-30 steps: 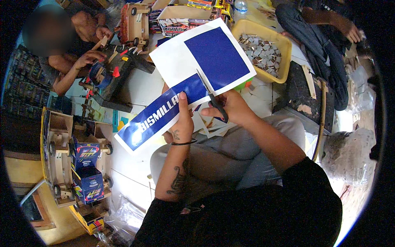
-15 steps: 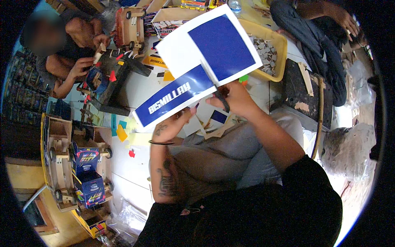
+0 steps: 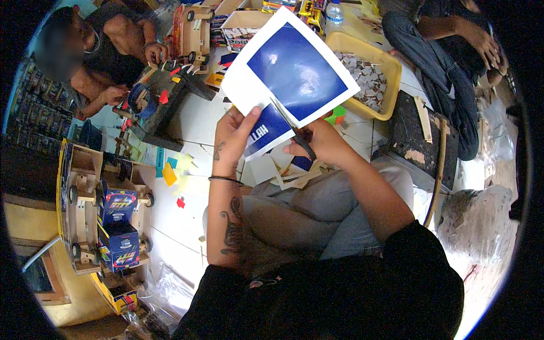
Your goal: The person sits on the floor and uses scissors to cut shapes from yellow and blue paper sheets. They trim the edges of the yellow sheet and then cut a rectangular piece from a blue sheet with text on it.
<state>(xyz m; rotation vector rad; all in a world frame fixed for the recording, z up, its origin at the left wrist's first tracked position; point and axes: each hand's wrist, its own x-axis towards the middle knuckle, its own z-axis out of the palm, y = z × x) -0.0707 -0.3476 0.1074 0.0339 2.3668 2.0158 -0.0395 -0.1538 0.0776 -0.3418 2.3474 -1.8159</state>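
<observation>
A white sticker sheet (image 3: 238, 85) with a large blue rectangle is held up in front of me. Its lower strip is blue with white lettering and is partly cut away from the rest. My left hand (image 3: 231, 136) grips that strip, thumb on top and fingers hidden underneath. In my right hand (image 3: 326, 141) are black-handled scissors (image 3: 304, 144), their blades in the slit between strip and sheet. Beneath the sheet, paper offcuts (image 3: 272, 170) lie by my folded legs.
Wooden toy trucks (image 3: 119, 226) stand at the left. A yellow basin (image 3: 391, 85) of small pale pieces sits at the far right, near a seated person's legs (image 3: 436, 79). A co-worker's hand (image 3: 156, 54) is over a dark workbench (image 3: 164, 113). A black board (image 3: 416, 141) lies rightward.
My left hand has moved up from beneath the strip and now grips it with the thumb on top. The sheet has tilted, and the strip's left part is now hidden.
</observation>
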